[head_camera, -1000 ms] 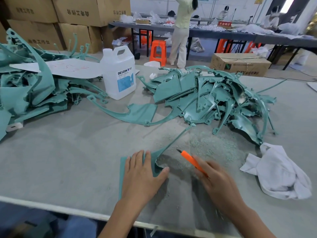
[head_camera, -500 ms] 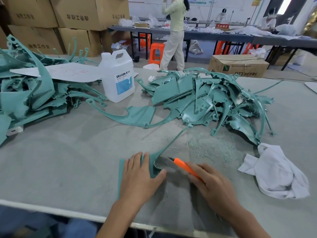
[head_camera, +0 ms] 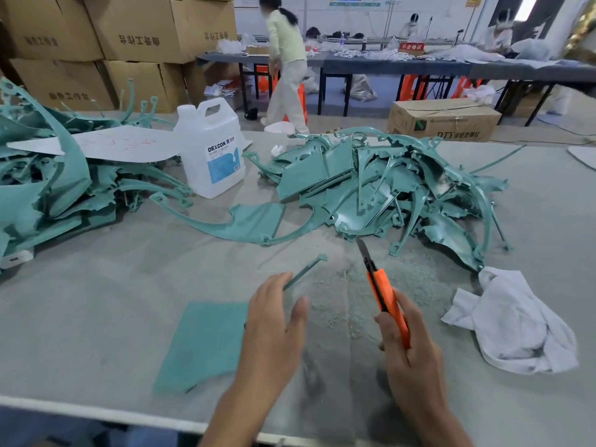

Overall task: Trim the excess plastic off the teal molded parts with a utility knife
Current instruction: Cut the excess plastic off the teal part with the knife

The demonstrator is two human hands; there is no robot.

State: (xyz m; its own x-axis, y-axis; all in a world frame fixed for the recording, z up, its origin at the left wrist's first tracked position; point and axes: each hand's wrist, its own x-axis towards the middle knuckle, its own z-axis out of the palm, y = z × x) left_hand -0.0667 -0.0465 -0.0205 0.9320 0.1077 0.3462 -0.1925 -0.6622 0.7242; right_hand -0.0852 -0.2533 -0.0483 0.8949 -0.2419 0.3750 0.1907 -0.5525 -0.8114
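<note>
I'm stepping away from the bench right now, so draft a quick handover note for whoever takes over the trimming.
Left hand open, over the flat teal part at the front of the table.
Right hand grips the orange utility knife, blade out, off the plastic.
Shavings show some trimming done.
Left pile and right pile of teal parts: which is untrimmed is unclear.

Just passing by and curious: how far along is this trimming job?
Done: some trimming, since teal shavings litter the table. In hand: the right hand grips the knife, its blade pointing up and off the work, and the left hand, fingers straight, is over a flat part. Left: the left pile and the right pile. I cannot tell which is trimmed.
</note>
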